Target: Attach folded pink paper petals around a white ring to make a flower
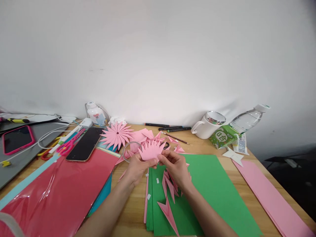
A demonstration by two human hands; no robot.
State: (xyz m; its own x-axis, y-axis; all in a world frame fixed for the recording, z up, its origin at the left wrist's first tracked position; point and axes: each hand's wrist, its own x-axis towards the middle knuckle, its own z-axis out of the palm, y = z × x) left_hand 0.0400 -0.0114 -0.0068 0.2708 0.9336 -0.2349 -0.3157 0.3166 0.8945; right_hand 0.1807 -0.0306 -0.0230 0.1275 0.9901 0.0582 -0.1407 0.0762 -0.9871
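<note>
My left hand (136, 168) and my right hand (174, 166) meet over the desk, both pinching a pink paper fan of pointed petals (151, 150). Under my right hand lie several loose pink pointed paper pieces (168, 194) on a stack of green paper sheets (209, 191). A finished pink paper flower (116, 135) rests behind the hands to the left, beside a clear tape roll (128, 149). More pink folded scraps (145, 135) lie behind the fan.
Red paper in plastic wrap (56, 194), a black phone (85, 144), pink scissors (70, 143), and a pink-cased phone (16, 139) lie left. A white mug (206, 126), green packet (223, 135), water bottle (247, 119), pens (170, 126) and pink paper strip (269, 197) are right.
</note>
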